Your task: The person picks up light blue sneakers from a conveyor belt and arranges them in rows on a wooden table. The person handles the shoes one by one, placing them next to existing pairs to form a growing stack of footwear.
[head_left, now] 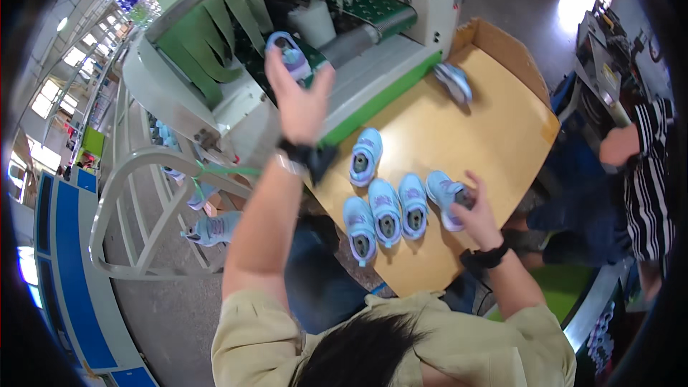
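Observation:
My left hand (299, 104) reaches forward with thumb and fingers spread about a blue and lilac child's shoe (292, 56) at the mouth of the machine. Whether the fingertips touch that shoe is hard to tell. On the tan board, my right hand (479, 216) has its thumb and fingers around the heel end of a light blue shoe (443, 193), which sits at a slant. Left of it stands a row of three similar shoes (385, 211), toes pointing away from me. Another light blue shoe (366, 156) is just beyond them.
A shoe (454, 83) lies at the board's far end, by a raised cardboard edge (512, 54). The machine has a green belt (376, 11), hanging strips and a white cup (313, 25). At left, a metal rack (136, 208) carries more shoes. A person in striped clothing (648, 186) is at right.

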Tool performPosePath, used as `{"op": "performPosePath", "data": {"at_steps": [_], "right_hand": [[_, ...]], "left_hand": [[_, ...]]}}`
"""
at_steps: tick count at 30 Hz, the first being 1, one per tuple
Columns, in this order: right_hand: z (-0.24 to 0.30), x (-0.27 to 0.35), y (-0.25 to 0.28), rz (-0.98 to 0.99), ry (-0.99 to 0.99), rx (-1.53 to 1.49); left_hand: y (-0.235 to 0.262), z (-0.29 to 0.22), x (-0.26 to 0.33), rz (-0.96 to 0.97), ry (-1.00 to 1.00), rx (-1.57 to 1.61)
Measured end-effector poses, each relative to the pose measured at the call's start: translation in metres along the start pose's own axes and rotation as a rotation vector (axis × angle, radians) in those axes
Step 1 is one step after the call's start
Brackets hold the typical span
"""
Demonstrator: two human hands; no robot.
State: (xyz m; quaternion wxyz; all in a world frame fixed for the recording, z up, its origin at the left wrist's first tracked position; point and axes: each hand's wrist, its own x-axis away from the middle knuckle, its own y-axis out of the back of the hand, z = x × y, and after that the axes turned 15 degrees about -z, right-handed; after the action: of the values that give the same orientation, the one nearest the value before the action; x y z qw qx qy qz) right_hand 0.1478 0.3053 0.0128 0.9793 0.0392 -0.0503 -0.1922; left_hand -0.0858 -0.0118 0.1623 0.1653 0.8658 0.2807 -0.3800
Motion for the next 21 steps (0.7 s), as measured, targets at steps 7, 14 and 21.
{"op": "performPosePath", "data": {"at_steps": [7,14,21], "right_hand": [[0.19,-0.145,-0.082,-0.165,0.788,-0.139],[0.198,-0.329,-0.22,-0.217,0.83,0.351],[0.081,-0.325,-0.154,-0.842,0.549,0.74]], "left_hand": [[0.104,-0.054,0.189,1.083,0.071,-0.386],[0.095,-0.048,0.209,1.085,-0.041,-0.444],[0.099,-0.042,0.219,1.029,-0.084,-0.453]]}}
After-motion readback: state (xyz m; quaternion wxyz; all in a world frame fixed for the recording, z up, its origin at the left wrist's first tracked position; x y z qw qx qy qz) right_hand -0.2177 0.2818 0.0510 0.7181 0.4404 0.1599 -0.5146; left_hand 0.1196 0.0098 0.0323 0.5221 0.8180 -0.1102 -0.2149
